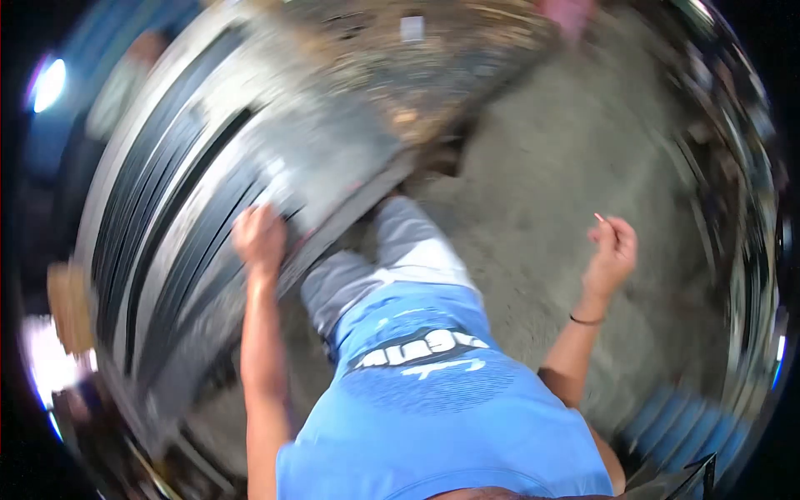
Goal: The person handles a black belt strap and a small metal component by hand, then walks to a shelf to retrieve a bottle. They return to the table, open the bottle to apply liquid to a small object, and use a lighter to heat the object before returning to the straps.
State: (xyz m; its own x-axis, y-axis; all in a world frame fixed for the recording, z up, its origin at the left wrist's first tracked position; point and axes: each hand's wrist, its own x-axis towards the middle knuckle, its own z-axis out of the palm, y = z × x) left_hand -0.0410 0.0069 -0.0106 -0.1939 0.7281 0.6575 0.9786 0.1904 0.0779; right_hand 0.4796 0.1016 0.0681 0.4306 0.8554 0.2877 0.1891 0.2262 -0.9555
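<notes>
My left hand (260,237) is over the near part of a grey worktable, its fingers curled in. Motion blur hides whether anything is inside them. Close by, long dark strips (208,221) lie side by side on the tabletop. A pale blurred patch shows just beyond the knuckles. Out to the side, above the floor, my right hand (612,254) is raised with thumb and fingers pinched together. A small thin reddish piece (598,217) sticks out at the fingertips; its kind is too small to tell.
The worktable's edge (346,196) runs beside my legs. Its far part (450,58) carries brownish, blurred debris and a small white block (412,29). Another person (125,87) is at the upper left. Concrete floor (533,167) stretches to the right, with blurred clutter along the far right.
</notes>
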